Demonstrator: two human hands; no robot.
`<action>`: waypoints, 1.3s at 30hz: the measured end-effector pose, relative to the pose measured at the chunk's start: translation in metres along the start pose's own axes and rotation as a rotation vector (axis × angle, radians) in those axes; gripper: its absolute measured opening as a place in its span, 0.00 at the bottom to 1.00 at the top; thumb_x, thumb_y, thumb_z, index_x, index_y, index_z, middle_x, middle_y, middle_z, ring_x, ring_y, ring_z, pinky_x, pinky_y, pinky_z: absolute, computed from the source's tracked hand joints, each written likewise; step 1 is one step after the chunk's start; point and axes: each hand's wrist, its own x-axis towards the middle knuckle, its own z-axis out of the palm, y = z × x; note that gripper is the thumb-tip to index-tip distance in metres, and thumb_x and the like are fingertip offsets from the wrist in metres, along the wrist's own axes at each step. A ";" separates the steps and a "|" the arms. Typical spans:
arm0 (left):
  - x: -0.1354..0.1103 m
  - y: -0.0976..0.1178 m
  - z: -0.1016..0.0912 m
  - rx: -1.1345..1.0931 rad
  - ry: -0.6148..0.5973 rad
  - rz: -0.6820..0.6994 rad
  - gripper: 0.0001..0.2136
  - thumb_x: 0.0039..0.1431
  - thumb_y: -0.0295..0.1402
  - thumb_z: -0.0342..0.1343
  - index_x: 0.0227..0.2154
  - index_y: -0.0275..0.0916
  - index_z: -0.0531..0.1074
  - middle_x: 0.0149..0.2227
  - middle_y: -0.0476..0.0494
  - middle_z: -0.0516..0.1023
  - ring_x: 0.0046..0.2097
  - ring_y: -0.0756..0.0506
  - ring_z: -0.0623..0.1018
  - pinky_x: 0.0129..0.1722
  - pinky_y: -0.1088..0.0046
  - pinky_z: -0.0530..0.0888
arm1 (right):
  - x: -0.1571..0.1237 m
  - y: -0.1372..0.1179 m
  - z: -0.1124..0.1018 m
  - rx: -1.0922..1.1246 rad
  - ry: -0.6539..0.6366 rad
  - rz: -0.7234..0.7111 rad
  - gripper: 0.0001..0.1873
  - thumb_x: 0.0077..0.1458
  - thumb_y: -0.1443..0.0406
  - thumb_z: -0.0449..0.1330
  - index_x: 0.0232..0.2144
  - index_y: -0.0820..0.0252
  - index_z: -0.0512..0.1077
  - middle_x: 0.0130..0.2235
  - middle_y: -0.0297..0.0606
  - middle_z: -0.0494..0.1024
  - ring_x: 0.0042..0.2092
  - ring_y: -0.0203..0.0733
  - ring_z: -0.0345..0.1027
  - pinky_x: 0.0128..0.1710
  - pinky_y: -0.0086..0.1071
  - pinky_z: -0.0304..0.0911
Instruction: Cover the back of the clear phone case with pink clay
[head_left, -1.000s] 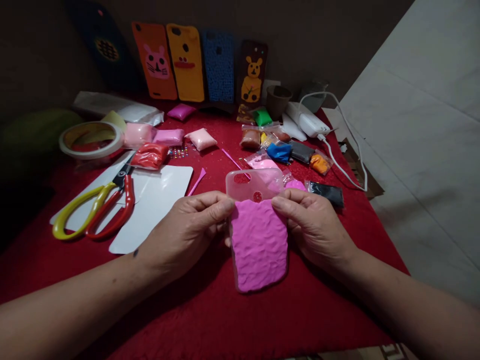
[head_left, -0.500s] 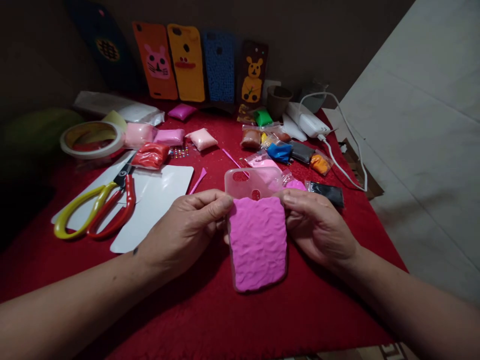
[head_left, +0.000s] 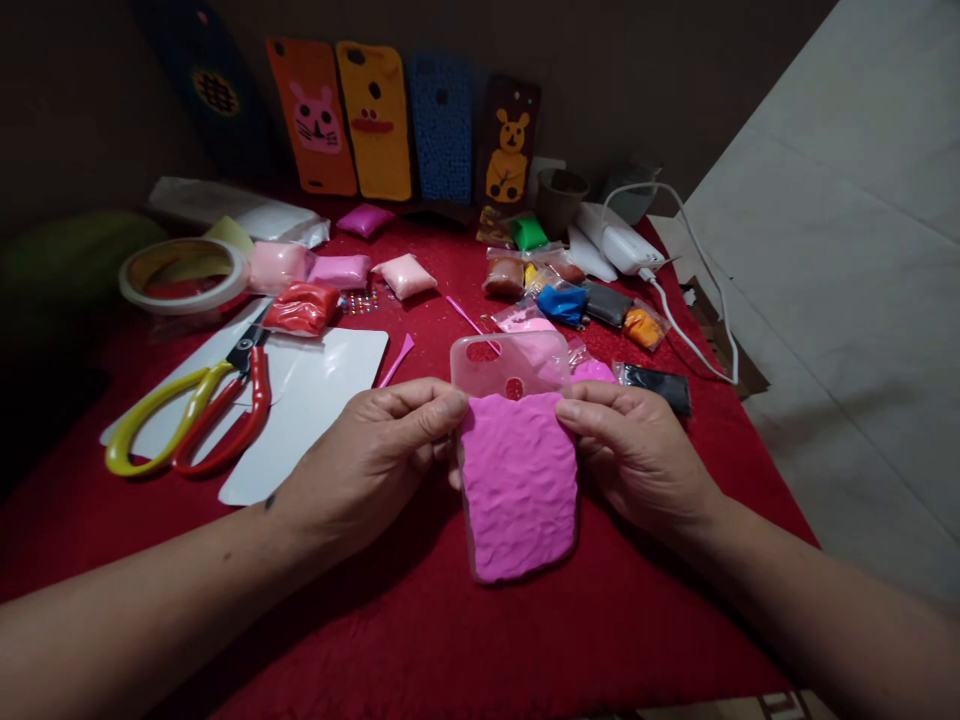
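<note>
A clear phone case (head_left: 480, 372) is held up between my two hands, its camera cutout at the top left and a round hole near the middle. Pink clay (head_left: 519, 490), bumpy on its surface, covers the case from just below that hole down to the bottom edge. My left hand (head_left: 397, 455) pinches the case's left edge, the thumb at the clay's upper left corner. On the opposite edge my right hand (head_left: 634, 445) grips the case, with its thumb lying on the clay's upper right corner. The fingers behind the case are partly hidden.
Scissors (head_left: 225, 400) with yellow and red handles lie on a white board (head_left: 330, 400) at the left, near a tape roll (head_left: 184, 275). Bagged clay, such as a blue packet (head_left: 561, 303), is spread behind the case. Decorated cases (head_left: 375, 125) lean on the wall. A white cable (head_left: 720, 290) loops at right.
My right thumb has shifted slightly left, from the case's edge onto the clay's upper right corner. The left hand keeps its grip; the case has barely moved.
</note>
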 end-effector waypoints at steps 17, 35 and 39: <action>0.000 -0.002 -0.001 0.013 -0.010 -0.002 0.12 0.60 0.33 0.62 0.21 0.36 0.75 0.21 0.50 0.75 0.23 0.54 0.73 0.26 0.81 0.73 | 0.001 -0.002 0.003 -0.004 0.028 -0.007 0.13 0.46 0.58 0.72 0.20 0.59 0.76 0.22 0.32 0.71 0.26 0.35 0.62 0.29 0.31 0.58; 0.003 0.002 0.004 -0.010 0.009 -0.033 0.11 0.56 0.32 0.66 0.21 0.35 0.75 0.20 0.51 0.75 0.22 0.55 0.73 0.23 0.84 0.71 | 0.003 -0.002 0.006 0.150 -0.034 0.002 0.12 0.46 0.64 0.72 0.21 0.62 0.75 0.22 0.30 0.73 0.24 0.29 0.62 0.27 0.26 0.58; 0.003 0.002 0.005 -0.009 0.011 -0.043 0.12 0.56 0.32 0.66 0.21 0.34 0.75 0.20 0.51 0.74 0.22 0.55 0.72 0.23 0.84 0.71 | 0.003 -0.002 0.006 0.222 -0.050 0.013 0.10 0.47 0.65 0.72 0.21 0.63 0.75 0.23 0.31 0.76 0.26 0.31 0.66 0.29 0.27 0.61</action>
